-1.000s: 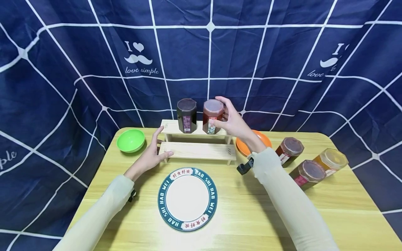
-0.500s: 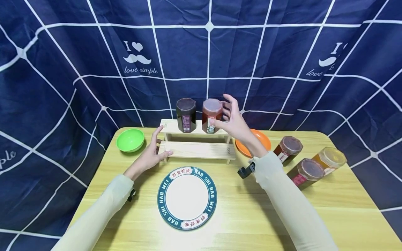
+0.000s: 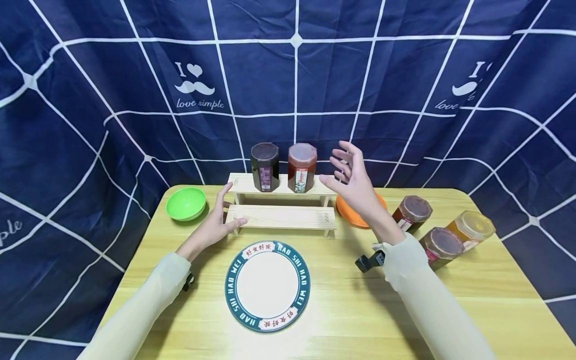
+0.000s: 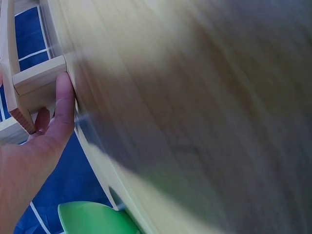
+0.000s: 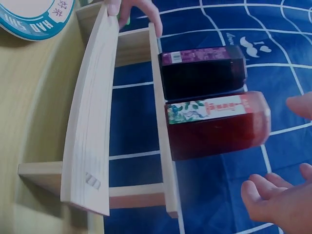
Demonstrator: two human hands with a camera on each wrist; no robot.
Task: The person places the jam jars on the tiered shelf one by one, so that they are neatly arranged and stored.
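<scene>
Through the rig, I grip the wooden stand (image 3: 283,216) with my left hand (image 3: 216,223) while my right hand (image 3: 355,184), fingers apart, hangs beside the red jar (image 3: 301,172) on the top shelf (image 3: 243,184), where a stray brush or tug could topple it.
</scene>
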